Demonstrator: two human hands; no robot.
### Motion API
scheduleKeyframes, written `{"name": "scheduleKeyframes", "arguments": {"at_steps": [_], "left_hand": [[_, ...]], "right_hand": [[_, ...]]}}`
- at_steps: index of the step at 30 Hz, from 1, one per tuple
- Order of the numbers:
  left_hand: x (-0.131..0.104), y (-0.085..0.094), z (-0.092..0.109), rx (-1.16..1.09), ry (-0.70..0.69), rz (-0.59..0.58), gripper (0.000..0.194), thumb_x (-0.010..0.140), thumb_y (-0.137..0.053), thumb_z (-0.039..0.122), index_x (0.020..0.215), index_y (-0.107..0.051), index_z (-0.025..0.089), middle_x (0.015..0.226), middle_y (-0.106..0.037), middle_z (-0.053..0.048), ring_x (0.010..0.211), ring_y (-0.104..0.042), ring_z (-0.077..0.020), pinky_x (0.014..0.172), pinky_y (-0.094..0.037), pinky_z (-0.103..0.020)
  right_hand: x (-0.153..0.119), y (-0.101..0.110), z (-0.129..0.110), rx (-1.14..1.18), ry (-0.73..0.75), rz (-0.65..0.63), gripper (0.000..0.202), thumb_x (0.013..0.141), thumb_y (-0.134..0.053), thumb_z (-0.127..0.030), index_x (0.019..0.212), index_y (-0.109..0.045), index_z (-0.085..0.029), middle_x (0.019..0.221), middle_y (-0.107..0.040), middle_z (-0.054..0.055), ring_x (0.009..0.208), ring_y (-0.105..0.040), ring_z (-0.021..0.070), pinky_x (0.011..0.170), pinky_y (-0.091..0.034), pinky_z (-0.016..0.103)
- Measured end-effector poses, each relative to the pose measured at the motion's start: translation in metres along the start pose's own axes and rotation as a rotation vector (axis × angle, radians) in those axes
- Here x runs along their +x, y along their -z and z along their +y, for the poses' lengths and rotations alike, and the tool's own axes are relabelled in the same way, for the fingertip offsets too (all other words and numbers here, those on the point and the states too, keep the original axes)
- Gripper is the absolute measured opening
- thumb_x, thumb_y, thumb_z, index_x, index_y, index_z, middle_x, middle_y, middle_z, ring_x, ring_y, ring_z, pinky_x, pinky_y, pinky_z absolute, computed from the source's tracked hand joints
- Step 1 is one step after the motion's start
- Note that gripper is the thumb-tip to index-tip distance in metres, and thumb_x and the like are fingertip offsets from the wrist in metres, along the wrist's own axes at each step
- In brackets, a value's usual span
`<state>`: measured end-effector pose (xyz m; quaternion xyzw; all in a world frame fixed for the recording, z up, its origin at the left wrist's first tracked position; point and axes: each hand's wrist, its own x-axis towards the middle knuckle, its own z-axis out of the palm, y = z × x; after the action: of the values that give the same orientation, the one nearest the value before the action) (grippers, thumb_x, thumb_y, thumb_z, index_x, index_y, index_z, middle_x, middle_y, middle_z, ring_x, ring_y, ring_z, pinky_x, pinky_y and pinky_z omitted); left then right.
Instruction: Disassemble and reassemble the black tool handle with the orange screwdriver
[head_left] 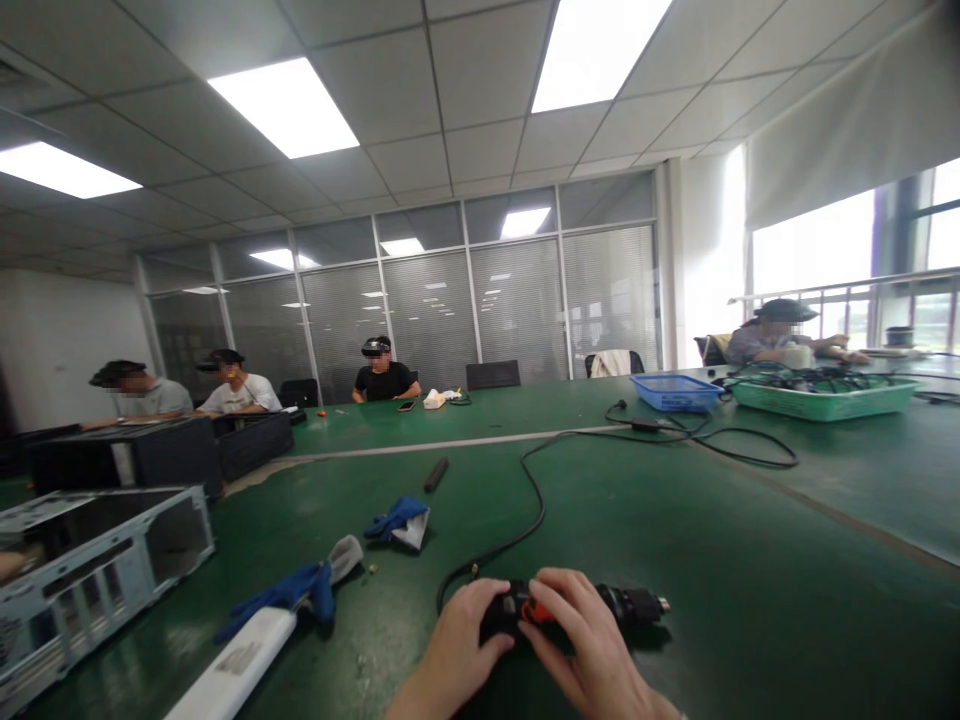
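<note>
Head view: got a black power tool with an orange patch point(534, 608) lying lengthwise on the green table point(750, 580), low in the shot, pointing right with its metal-tipped chuck point(637, 606). Gripped around the back end by the left hand point(461, 645), fingers over the top and thumb on the near side. Also gripped mid-body by the right hand point(589, 640), fingers curled across it, hiding a good chunk. Can't make out the underside.

Can follow a black cord point(538, 505) from beside the left hand, up the table to some loops near a blue basket point(675, 395). Hard to see its tool end behind the fingers.

Decent elbow room right of the chuck, out to a seam point(810, 510) slanting across the tabletop. Tighter on the left: a white bar point(236, 662) cut off by the bottom edge, overlapping a blue-and-grey glove point(289, 597) in view. Then a second glove point(401, 522) farther up, with a dark stick point(436, 474) just beyond. At the left edge, a metal case frame point(90, 560), with dark cases point(157, 455) behind.

Farther out, a green tray point(825, 402) of dark cables point(825, 378) beside the basket, and four people point(382, 375) seated around the far edges.
</note>
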<state>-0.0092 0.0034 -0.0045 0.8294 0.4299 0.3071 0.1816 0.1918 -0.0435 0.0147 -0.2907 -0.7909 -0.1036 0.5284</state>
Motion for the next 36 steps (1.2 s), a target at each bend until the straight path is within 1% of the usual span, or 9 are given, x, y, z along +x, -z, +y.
{"name": "scheduleKeyframes", "arguments": {"at_steps": [2, 8, 12, 14, 20, 24, 26, 32, 36], "left_hand": [[-0.001, 0.000, 0.000, 0.007, 0.000, 0.002, 0.052, 0.068, -0.068, 0.015, 0.119, -0.058, 0.024, 0.123, -0.061, -0.006, 0.114, -0.055, -0.0257, 0.104, -0.038, -0.040], [0.000, 0.001, 0.001, 0.030, -0.034, 0.003, 0.052, 0.070, -0.069, 0.016, 0.120, -0.057, 0.023, 0.123, -0.061, -0.006, 0.114, -0.055, -0.0242, 0.104, -0.038, -0.039], [0.002, 0.001, 0.002, 0.032, -0.079, -0.016, 0.047, 0.073, -0.070, 0.019, 0.119, -0.058, 0.023, 0.121, -0.061, -0.007, 0.112, -0.056, -0.0246, 0.103, -0.039, -0.039], [0.003, 0.000, 0.001, 0.036, -0.096, -0.017, 0.047, 0.074, -0.071, 0.019, 0.119, -0.058, 0.023, 0.118, -0.063, -0.006, 0.111, -0.056, -0.0245, 0.101, -0.040, -0.039], [0.007, -0.001, -0.002, 0.071, -0.177, -0.062, 0.046, 0.077, -0.071, 0.021, 0.120, -0.055, 0.021, 0.119, -0.063, -0.007, 0.110, -0.057, -0.0238, 0.101, -0.040, -0.040], [0.007, 0.001, -0.002, 0.076, -0.227, -0.081, 0.047, 0.080, -0.069, 0.026, 0.124, -0.053, 0.023, 0.120, -0.061, -0.006, 0.111, -0.056, -0.0229, 0.102, -0.040, -0.039], [0.007, 0.000, 0.000, 0.107, -0.249, -0.104, 0.049, 0.082, -0.068, 0.026, 0.128, -0.051, 0.026, 0.123, -0.059, -0.006, 0.111, -0.056, -0.0225, 0.101, -0.040, -0.038], [0.007, 0.000, 0.003, 0.179, -0.270, -0.143, 0.048, 0.085, -0.065, 0.029, 0.131, -0.050, 0.027, 0.122, -0.057, -0.007, 0.108, -0.056, -0.0227, 0.097, -0.043, -0.037], [0.006, -0.001, 0.003, 0.176, -0.281, -0.134, 0.047, 0.085, -0.064, 0.029, 0.130, -0.050, 0.026, 0.121, -0.057, -0.007, 0.108, -0.056, -0.0229, 0.097, -0.043, -0.038]], "right_hand": [[-0.001, -0.001, 0.001, 0.000, -0.007, 0.013, 0.049, 0.088, -0.050, -0.012, 0.134, -0.041, -0.026, 0.104, -0.063, 0.009, 0.091, -0.063, 0.0217, 0.076, -0.057, 0.036], [-0.004, -0.001, 0.001, 0.011, -0.050, 0.021, 0.055, 0.088, -0.047, -0.010, 0.141, -0.035, -0.021, 0.113, -0.061, 0.011, 0.102, -0.060, 0.0226, 0.086, -0.054, 0.039], [0.000, 0.000, 0.001, -0.009, -0.002, 0.011, 0.051, 0.086, -0.057, -0.014, 0.133, -0.044, -0.027, 0.103, -0.063, 0.009, 0.089, -0.062, 0.0217, 0.077, -0.054, 0.039], [0.001, 0.000, 0.002, -0.026, -0.007, 0.020, 0.049, 0.086, -0.057, -0.014, 0.132, -0.045, -0.028, 0.099, -0.063, 0.008, 0.086, -0.062, 0.0210, 0.074, -0.054, 0.038], [0.002, 0.002, 0.001, 0.046, -0.025, -0.004, 0.059, 0.088, -0.051, -0.010, 0.141, -0.031, -0.026, 0.111, -0.063, 0.010, 0.099, -0.061, 0.0215, 0.084, -0.052, 0.041], [0.000, 0.005, 0.007, -0.036, -0.033, 0.036, 0.053, 0.084, -0.060, -0.017, 0.132, -0.042, -0.028, 0.104, -0.064, 0.008, 0.094, -0.063, 0.0231, 0.079, -0.054, 0.042], [-0.001, 0.006, 0.009, -0.052, -0.049, 0.066, 0.051, 0.084, -0.061, -0.017, 0.131, -0.043, -0.028, 0.101, -0.065, 0.007, 0.090, -0.064, 0.0225, 0.076, -0.055, 0.040], [-0.002, 0.004, 0.008, 0.086, -0.142, 0.015, 0.065, 0.088, -0.050, -0.010, 0.144, -0.023, -0.027, 0.121, -0.059, 0.012, 0.103, -0.062, 0.0219, 0.087, -0.053, 0.044], [-0.001, 0.004, 0.006, -0.015, -0.096, 0.065, 0.061, 0.085, -0.058, -0.013, 0.139, -0.036, -0.031, 0.112, -0.058, 0.010, 0.096, -0.061, 0.0225, 0.079, -0.054, 0.041]]}}
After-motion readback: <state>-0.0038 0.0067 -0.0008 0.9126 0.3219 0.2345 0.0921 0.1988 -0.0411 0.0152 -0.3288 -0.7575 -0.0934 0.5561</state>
